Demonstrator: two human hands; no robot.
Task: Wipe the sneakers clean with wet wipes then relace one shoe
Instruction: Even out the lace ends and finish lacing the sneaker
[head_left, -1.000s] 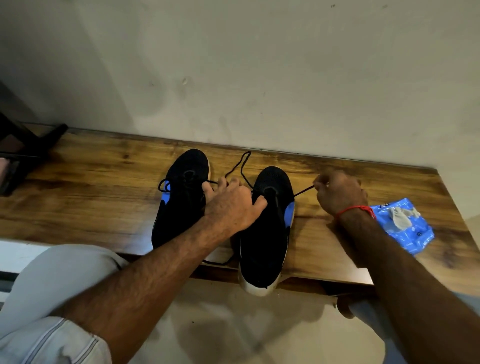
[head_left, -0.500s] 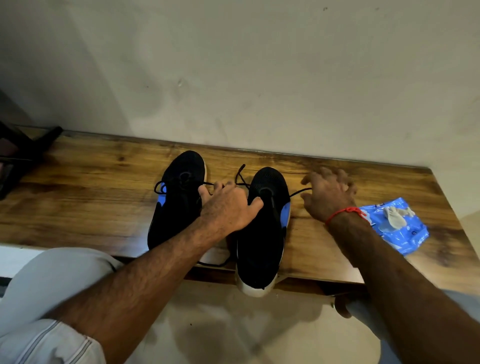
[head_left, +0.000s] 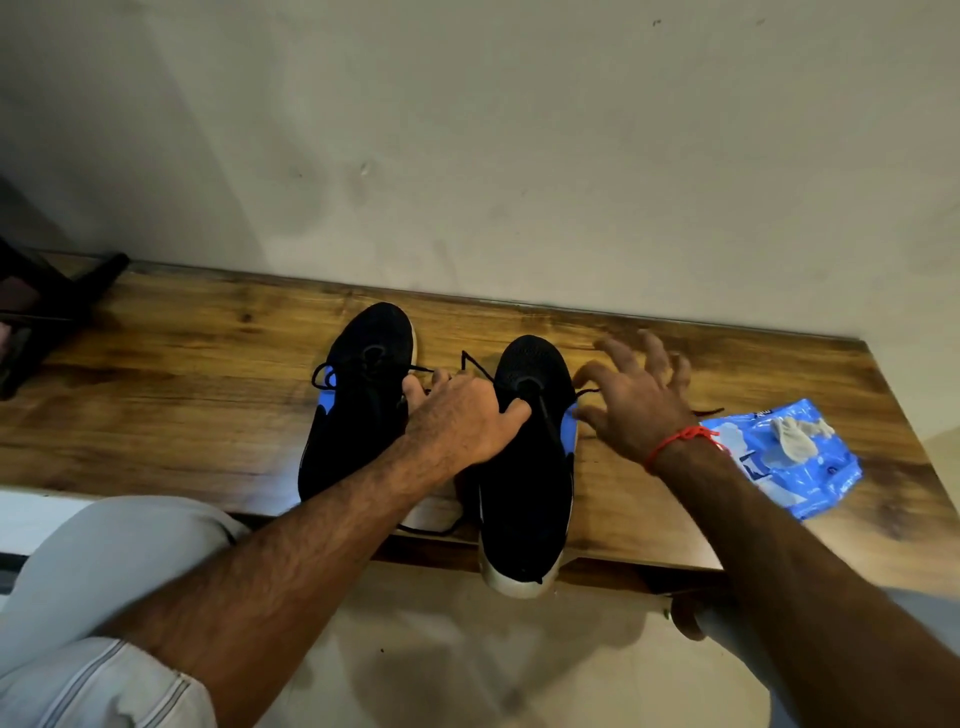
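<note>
Two black sneakers with blue side patches stand side by side on a wooden bench (head_left: 208, 395), toes toward the wall. The left sneaker (head_left: 358, 395) is partly hidden by my forearm. The right sneaker (head_left: 524, 499) overhangs the bench's front edge with its heel. My left hand (head_left: 462, 421) lies between them, thumb on the right sneaker's tongue, fingers curled round the black lace (head_left: 475, 364). My right hand (head_left: 639, 400) hovers just right of that sneaker with fingers spread, holding nothing. A loose lace end (head_left: 706, 413) trails right of it.
A blue wet-wipes pack (head_left: 789, 462) with a crumpled used wipe (head_left: 795, 436) on top lies at the bench's right end. A wall runs directly behind the bench. A dark object (head_left: 47, 312) sits at the far left. My knees are below the bench edge.
My right hand has let go of the lace end it was pulling taut and spread its fingers. The lace now lies slack. My left hand has stayed between the sneakers.
</note>
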